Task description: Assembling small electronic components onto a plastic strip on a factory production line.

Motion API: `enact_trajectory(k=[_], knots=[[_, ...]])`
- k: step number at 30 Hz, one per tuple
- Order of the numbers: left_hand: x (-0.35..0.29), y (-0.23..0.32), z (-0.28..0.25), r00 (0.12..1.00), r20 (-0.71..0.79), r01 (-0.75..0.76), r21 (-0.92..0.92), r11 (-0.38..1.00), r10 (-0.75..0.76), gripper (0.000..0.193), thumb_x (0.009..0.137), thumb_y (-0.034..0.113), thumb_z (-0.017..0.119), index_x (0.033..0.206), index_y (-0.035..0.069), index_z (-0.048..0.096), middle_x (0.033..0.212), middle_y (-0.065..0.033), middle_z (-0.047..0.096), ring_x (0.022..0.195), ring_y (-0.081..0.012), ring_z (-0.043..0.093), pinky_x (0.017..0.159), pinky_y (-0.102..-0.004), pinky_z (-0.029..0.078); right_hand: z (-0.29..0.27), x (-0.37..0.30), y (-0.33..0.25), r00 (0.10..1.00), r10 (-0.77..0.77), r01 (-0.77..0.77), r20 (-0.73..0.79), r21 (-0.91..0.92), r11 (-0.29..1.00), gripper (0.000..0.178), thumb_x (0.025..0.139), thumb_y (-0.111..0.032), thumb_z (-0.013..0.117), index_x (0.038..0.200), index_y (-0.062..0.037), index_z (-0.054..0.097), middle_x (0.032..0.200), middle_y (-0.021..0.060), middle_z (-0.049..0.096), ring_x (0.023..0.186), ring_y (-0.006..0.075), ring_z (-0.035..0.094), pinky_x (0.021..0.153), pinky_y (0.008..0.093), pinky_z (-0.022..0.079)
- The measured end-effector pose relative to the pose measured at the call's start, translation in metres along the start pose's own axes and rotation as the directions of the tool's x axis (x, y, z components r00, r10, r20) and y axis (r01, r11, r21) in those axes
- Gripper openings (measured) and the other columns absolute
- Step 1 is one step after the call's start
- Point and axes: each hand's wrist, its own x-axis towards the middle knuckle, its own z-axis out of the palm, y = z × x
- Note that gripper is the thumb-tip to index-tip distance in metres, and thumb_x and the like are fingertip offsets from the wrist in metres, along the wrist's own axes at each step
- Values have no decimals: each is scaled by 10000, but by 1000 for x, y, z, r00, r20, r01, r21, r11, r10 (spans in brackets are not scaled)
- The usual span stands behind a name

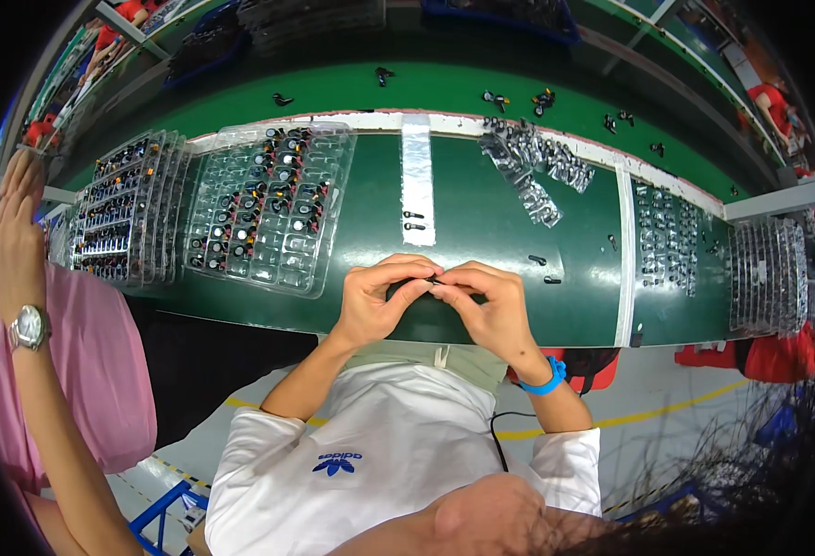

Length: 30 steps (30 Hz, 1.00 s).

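My left hand (382,295) and my right hand (483,301) meet above the near edge of the green worktable. Both are closed, their fingertips pinching one small dark piece (434,281) between them. Most of that piece is hidden by the fingers, so its exact kind cannot be made out. Just beyond the hands, a silvery strip (417,176) lies on the table with two small black stem-shaped parts (413,226) near its close end. Right of my right hand lie two more loose black parts (553,280).
Left stand a clear partitioned tray (310,264) of small parts and stacked filled trays (130,208). Small clear packets (542,206) lie beyond on the right, with more trays (767,278) at the right end. A co-worker's raised hand (17,246) is at far left.
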Motion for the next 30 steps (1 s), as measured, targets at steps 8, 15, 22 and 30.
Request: enact_trajectory(k=[8, 15, 22, 30], knots=[[1, 13, 10, 972, -121, -122, 476, 871, 203, 353, 858, -32, 766, 1204, -54, 704, 1175, -160, 754, 1145, -277, 693, 1009, -375, 533, -50, 94, 7, 965, 210, -144, 160, -349, 926, 260, 946, -222, 722, 906, 34, 706, 743, 162, 728, 640, 248, 721, 630, 366, 553], [-1, 2, 2, 963, 7, -213, 632, 745, 269, 168, 845, -24, 756, 1013, -8, 757, 1075, -118, 763, 1020, -306, 687, 898, -392, 547, -42, 195, 48, 984, -73, -43, -160, -620, 783, 289, 954, -223, 703, 948, 65, 718, 808, 262, 714, 809, 439, 715, 733, 499, 558], [-3, 2, -12, 960, 72, -211, 821, 530, 269, 262, 844, 34, 770, 1102, -5, 747, 1186, -100, 742, 1017, -303, 663, 897, -398, 543, -12, 125, 31, 925, -217, 332, 310, -388, 860, 154, 906, -145, 737, 988, -14, 728, 919, 148, 707, 816, 340, 700, 711, 412, 557], [-4, 0, -9, 985, 86, -150, 854, 498, 149, 291, 850, 73, 768, 1134, 14, 739, 1205, -70, 736, 1031, -279, 640, 914, -391, 520, 3, 109, 43, 830, -263, 530, 492, -546, 649, 87, 852, -100, 730, 856, -23, 691, 914, 113, 633, 780, 329, 648, 653, 443, 534]])
